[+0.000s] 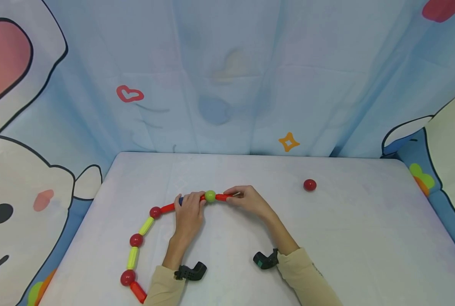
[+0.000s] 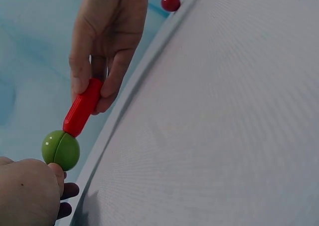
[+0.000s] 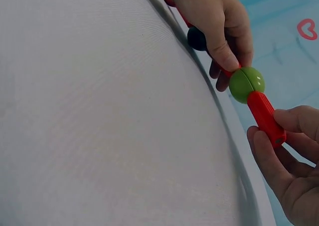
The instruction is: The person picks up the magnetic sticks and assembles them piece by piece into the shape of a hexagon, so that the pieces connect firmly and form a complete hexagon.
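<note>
A chain of balls and rods curves over the white table. Near its far end is a green ball (image 1: 210, 196), with a red rod (image 3: 264, 117) joined to its right side. My right hand (image 1: 250, 200) pinches that rod by its outer end, between thumb and fingers. On the ball's other side, my left hand (image 1: 190, 212) grips a short red rod (image 3: 227, 72), mostly covered by its fingers. A dark blue ball (image 3: 197, 38) shows just beyond the left hand. From there the chain runs on to a red ball (image 1: 155, 212) and a yellow rod (image 1: 146, 226).
More red balls (image 1: 136, 240) and a second yellow rod (image 1: 133, 258) continue down the left, ending in view at a red rod (image 1: 137, 292) beside the left sleeve. A loose red ball (image 1: 309, 185) lies toward the back right of the table (image 1: 365, 238). A patterned blue curtain (image 1: 227, 106) hangs behind.
</note>
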Demonstrator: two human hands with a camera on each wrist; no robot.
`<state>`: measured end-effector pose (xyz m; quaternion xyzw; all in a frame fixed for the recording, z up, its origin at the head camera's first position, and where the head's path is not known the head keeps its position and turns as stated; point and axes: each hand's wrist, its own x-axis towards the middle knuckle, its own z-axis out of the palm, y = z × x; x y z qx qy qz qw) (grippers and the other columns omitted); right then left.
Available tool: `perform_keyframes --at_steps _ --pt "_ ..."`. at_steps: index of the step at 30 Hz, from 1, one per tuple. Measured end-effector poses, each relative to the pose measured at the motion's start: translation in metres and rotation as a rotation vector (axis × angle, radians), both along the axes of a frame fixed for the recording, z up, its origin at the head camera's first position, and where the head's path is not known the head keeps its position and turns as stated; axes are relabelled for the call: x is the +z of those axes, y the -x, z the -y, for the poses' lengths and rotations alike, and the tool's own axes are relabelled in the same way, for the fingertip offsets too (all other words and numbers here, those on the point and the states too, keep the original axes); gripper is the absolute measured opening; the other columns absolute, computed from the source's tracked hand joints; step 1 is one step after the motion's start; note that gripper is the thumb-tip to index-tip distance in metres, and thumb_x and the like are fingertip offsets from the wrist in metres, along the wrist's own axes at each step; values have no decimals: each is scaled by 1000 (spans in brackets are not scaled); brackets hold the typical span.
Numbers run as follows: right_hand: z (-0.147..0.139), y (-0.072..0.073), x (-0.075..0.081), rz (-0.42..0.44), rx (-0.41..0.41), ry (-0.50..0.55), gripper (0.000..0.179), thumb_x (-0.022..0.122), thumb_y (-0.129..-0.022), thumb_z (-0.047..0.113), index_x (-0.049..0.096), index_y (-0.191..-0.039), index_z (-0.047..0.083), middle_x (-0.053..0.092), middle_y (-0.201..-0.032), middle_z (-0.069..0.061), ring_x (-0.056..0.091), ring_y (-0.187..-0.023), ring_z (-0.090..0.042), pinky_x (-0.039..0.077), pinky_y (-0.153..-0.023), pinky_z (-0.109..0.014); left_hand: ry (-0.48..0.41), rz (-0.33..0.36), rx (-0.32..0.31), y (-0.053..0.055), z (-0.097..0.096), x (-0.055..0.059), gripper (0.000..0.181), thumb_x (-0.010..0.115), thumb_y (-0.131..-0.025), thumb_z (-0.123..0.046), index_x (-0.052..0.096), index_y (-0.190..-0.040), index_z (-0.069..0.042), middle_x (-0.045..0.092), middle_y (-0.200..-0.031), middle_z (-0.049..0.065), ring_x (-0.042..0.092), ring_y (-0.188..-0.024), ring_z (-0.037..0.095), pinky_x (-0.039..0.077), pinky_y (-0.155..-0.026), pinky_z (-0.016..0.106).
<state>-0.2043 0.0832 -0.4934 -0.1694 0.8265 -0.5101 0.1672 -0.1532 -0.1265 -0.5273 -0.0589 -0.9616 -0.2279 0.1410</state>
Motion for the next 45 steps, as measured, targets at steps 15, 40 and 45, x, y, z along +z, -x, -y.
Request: perform_keyframes --at_steps 15,40,45 --pt "3 -2 -3 -9 -8 -37 27 64 -93 17 68 -116 3 67 -117 -17 67 -96 -22 54 -82 -31 52 -141 -115 1 2 -1 53 71 -88 -26 53 -138 -25 67 -120 3 63 -114 22 25 -117 57" --pt "-25 4 17 7 -90 -49 34 62 -95 22 63 -123 5 67 -121 -12 63 -108 -26 54 -90 -38 -59 -280 -117 4 0 -3 34 70 -85 -9 66 -119 -11 67 -121 7 64 -110 23 51 -97 43" --pt "-34 6 20 30 -114 -49 37 63 -94 25 61 -126 6 66 -123 -11 63 -109 -26 55 -91 -38 -43 -277 -118 3 0 -3 36 68 -87 -9 67 -122 -17 65 -121 8 64 -107 27 50 -96 45"
